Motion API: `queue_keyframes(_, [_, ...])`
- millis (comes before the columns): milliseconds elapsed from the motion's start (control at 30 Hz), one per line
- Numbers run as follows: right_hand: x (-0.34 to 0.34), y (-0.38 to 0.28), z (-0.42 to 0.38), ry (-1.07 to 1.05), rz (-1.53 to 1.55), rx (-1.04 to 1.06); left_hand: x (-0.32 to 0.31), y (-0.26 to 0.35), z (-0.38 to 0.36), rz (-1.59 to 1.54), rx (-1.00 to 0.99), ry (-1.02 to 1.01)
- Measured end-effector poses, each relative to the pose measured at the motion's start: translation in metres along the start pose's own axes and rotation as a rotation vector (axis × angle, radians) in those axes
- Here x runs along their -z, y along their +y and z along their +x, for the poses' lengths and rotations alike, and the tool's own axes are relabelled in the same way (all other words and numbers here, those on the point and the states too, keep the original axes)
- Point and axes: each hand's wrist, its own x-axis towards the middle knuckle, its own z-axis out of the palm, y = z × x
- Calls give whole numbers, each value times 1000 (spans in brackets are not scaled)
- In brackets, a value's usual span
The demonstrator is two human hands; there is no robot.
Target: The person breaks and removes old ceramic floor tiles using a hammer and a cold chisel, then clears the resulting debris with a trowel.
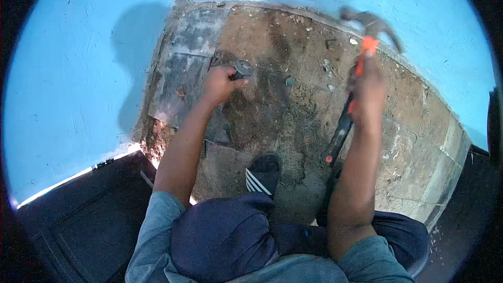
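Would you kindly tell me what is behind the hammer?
Blue wall shows behind its head, floor behind its handle; what the hammer and right hand cover cannot be seen.

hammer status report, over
Left hand around chisel-like tool. Right hand gripping hammer by the handle, head apart from the tool. Loose chips scattered on floor.

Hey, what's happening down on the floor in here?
A person is working on a dirty, brown-grey floor between light-blue walls. Their right hand grips a red-and-black claw hammer, its head well apart from the small, dark tool with a rounded metal end in the left hand. Small pale and dark fragments lie scattered about.
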Motion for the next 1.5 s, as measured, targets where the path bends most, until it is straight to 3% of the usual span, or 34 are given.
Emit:
queue_keyframes(167, [6,-51,10,258,249,166,-4,2,4,55,-18,-34])
queue_keyframes(233, [-15,-14,12,347,-79,328,-2,6,1,57,-59,-14])
queue_keyframes(267, [-39,2,0,382,-375,189,-3,6,0,51,-89,-1])
queue_keyframes(333, [-80,94,-15,-26,-899,207,-7,5,0,40,-157,30])
queue_keyframes(367, [-92,73,-27,-575,-843,50,-8,6,1,47,-157,33])
queue_keyframes(467, [-81,82,-24,-562,-513,-195,-6,7,4,57,-143,27])
queue_keyframes(600, [-62,109,-18,-336,-605,-68,1,18,-4,51,-83,-10])
queue_keyframes(700, [-44,90,-13,-375,-497,-384,0,22,-14,-49,-88,36])
queue_keyframes(733, [-39,146,8,-308,-531,-199,-1,25,-15,-101,-101,57])
queue_keyframes(833, [-31,136,4,-256,-377,-262,2,41,-24,-146,-100,44])
queue_keyframes(933, [-25,116,2,-281,-340,-333,-2,35,-22,43,-89,21])
queue_keyframes(1133, [-2,84,16,-192,-261,-199,-15,16,-7,14,-153,24])
queue_keyframes(1333, [37,-4,29,141,6,55,-23,17,4,94,-51,-51])
queue_keyframes(1433, [41,-15,37,282,175,110,-28,10,6,102,-151,24])
queue_keyframes(1500, [22,7,35,395,-21,220,-24,16,6,125,-118,-60])
